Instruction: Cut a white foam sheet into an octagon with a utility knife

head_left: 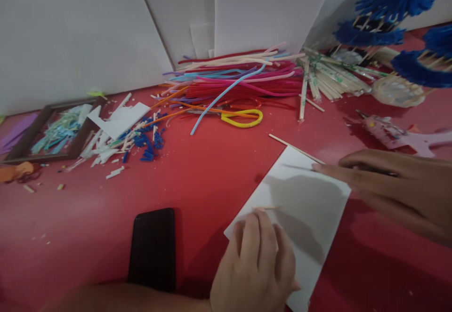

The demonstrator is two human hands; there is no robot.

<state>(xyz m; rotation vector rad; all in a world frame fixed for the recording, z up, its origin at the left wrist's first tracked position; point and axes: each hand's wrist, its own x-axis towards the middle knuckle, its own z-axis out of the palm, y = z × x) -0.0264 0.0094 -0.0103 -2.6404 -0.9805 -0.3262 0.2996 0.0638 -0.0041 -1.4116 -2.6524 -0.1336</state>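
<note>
A white card (318, 208) lies aslant on the red table. My left hand (256, 260) rests on its lower left part with curled fingers, the fingertips pressing at a short, thin wooden stick (271, 207). From the right, my right hand (399, 187) reaches over the card's upper corner, blurred by motion. Its fingers are closed together, and a thin grey pointed stick (298, 166) juts from the fingertips; what it is exactly, I cannot tell. Along the card's top edge lies a longer wooden stick (293, 148), its right end running under the right fingertips.
A black phone (153, 246) lies left of my left hand. Behind are yellow-handled scissors (243, 118), coloured pipe cleaners (240, 76) and wrapped chopsticks (325, 76). A pink glue gun (395, 133) lies right, near blue fringed models (370, 32). Scraps (120, 119) and a brown frame (30, 131) sit left.
</note>
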